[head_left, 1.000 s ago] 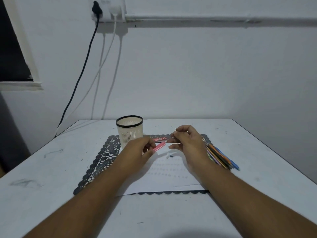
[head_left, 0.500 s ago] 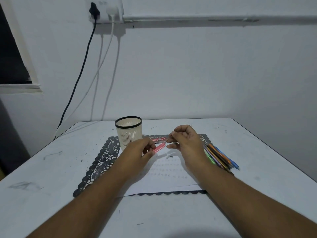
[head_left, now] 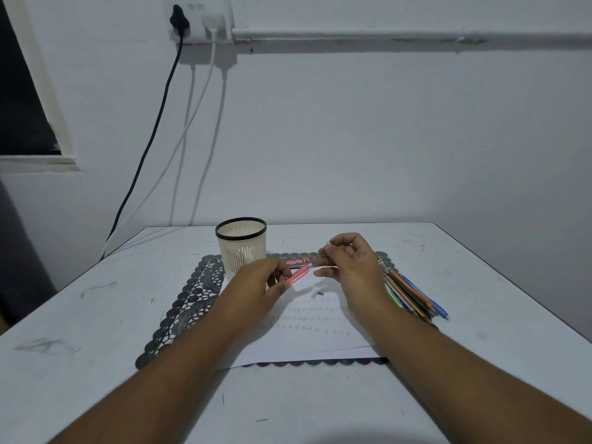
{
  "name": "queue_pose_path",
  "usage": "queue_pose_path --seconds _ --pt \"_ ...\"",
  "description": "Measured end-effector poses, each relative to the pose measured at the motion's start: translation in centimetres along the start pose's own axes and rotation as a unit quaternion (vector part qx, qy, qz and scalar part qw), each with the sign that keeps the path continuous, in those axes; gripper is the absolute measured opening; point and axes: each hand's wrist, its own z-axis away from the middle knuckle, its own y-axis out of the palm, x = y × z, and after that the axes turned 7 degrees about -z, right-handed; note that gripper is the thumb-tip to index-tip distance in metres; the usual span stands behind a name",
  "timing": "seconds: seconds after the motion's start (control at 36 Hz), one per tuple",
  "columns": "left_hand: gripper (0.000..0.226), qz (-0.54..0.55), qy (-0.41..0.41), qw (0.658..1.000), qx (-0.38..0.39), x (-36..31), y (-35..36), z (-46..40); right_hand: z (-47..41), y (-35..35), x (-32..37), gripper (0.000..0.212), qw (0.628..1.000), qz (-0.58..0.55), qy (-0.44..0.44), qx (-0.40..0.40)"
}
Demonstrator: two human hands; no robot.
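My left hand (head_left: 256, 280) grips a pink mechanical pencil (head_left: 299, 275) by its lower part, its open end pointing up to the right. My right hand (head_left: 349, 267) pinches a thin pencil lead (head_left: 324, 256) between thumb and finger right at the pencil's end. Both hands hover over a white sheet of paper (head_left: 307, 328) with faint rows of writing. A red lead case (head_left: 298, 261) lies on the mat behind the hands. A tiny grey piece (head_left: 318, 293) sits on the paper.
A cream slotted pen cup (head_left: 241, 245) with a black rim stands at the back left of the black lace mat (head_left: 179, 312). A bundle of coloured pencils and pens (head_left: 413, 296) lies right of my right wrist. Cables hang from a wall socket (head_left: 198, 17).
Both hands stay almost where they were. My right hand's fingers have shifted slightly at the pencil's end.
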Motion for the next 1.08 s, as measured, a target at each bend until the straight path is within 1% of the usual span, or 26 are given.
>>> queue_pose_path --seconds 0.28,0.42,0.56,0.72,1.08 --pt "0.018 0.009 -0.002 1.0 -0.005 0.27 0.2 0.06 0.31 0.03 -0.1 0.009 1.0 0.017 0.011 0.003" --pt "0.021 0.013 -0.004 1.0 -0.002 0.23 0.2 0.09 0.49 0.1 0.08 0.008 0.998 0.055 0.011 0.002" --pt "0.019 -0.004 -0.008 1.0 0.002 0.13 0.24 0.13 0.81 0.06 0.14 0.008 0.991 0.13 -0.031 0.021" --pt "0.02 -0.006 -0.006 1.0 -0.001 0.17 0.17 0.12 0.85 0.11 -0.04 0.01 0.993 0.114 -0.021 0.007" --pt "0.017 -0.016 0.004 1.0 -0.006 0.07 0.06 0.07 0.92 0.4 -0.09 0.009 0.992 0.122 -0.035 0.007"
